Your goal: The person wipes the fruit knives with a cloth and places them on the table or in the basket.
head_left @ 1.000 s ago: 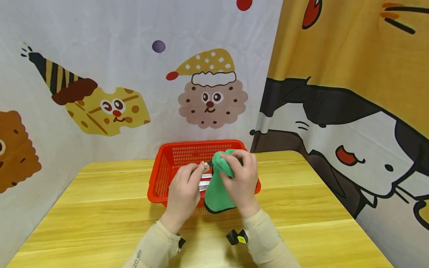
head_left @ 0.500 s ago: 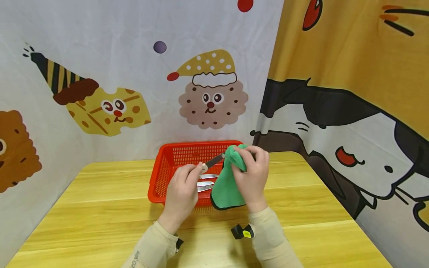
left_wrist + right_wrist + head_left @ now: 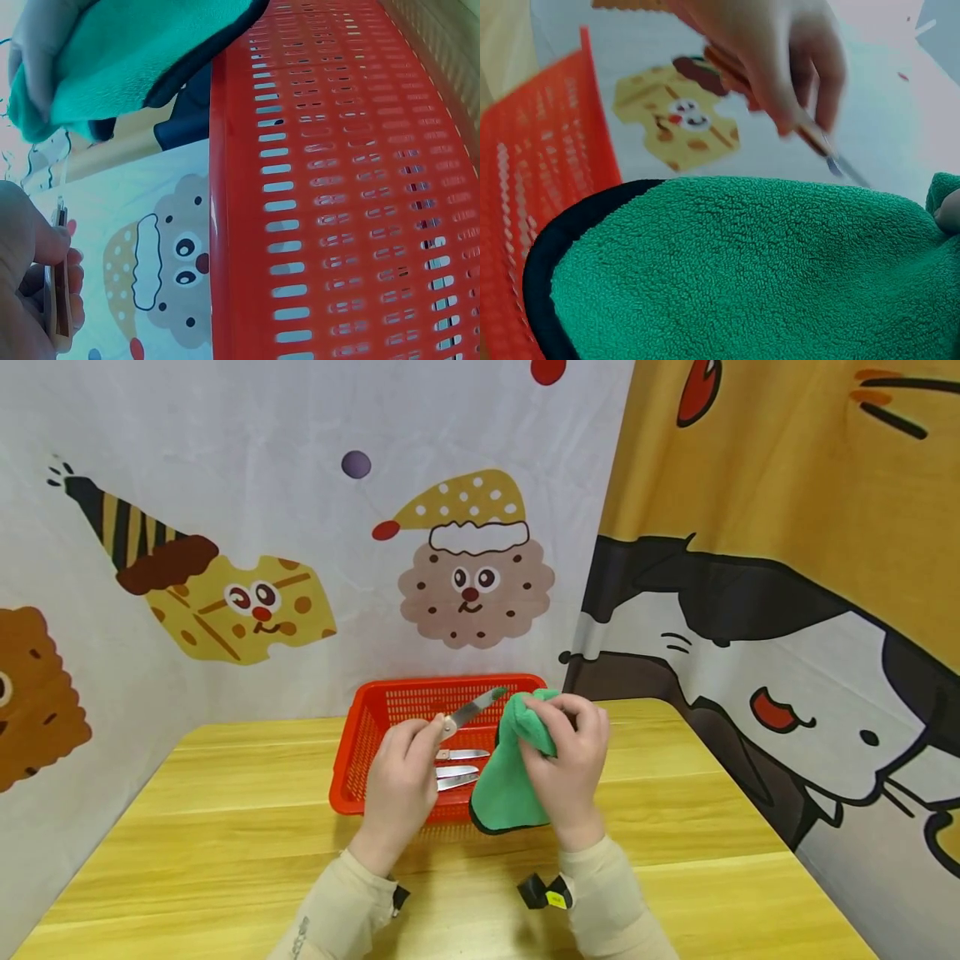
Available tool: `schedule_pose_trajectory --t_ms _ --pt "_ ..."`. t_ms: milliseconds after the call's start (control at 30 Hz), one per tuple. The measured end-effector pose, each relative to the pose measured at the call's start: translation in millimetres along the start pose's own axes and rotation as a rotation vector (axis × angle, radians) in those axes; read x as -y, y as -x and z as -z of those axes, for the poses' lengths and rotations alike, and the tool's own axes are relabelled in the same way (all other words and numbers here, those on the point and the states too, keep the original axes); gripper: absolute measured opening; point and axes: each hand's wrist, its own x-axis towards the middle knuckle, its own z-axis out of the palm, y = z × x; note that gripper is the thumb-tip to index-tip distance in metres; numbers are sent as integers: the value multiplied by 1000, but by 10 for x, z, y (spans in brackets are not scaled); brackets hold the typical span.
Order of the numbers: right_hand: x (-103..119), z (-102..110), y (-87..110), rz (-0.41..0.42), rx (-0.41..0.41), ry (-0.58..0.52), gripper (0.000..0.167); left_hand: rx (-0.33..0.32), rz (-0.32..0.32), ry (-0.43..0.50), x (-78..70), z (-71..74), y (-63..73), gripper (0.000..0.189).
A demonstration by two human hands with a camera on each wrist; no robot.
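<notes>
My left hand [image 3: 399, 777] grips the handle of a folding knife [image 3: 469, 711], whose blade points up and right, apart from the cloth. In the left wrist view its slotted wooden handle [image 3: 60, 296] lies between thumb and curled fingers. A green cloth [image 3: 510, 785] with black edging is pinched at its bunched top by my right hand [image 3: 572, 752], and the rest hangs down. The right wrist view shows the cloth [image 3: 757, 262] large in front, with the left hand [image 3: 772, 52] and knife beyond it. Both hands are above the red basket.
The red plastic basket [image 3: 347, 781] with slotted walls stands on the wooden table [image 3: 225, 827], near its back edge. Several knives [image 3: 459, 771] lie inside. Behind hangs a white curtain [image 3: 285, 510] with cartoon prints; a yellow one [image 3: 765, 468] hangs at the right.
The knife blade, at first mostly covered by the cloth, is now out of it. My right hand has moved right with the cloth, and my left hand slightly left with the knife.
</notes>
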Motion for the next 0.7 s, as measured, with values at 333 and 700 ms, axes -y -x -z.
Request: schedule_pose_trajectory --t_ms 333,700 --pt "252 -200 166 118 141 -57 16 21 -57 -8 -43 -38 16 36" --pt "202 -242 195 91 167 -39 16 47 -101 4 -19 -42 34 40"
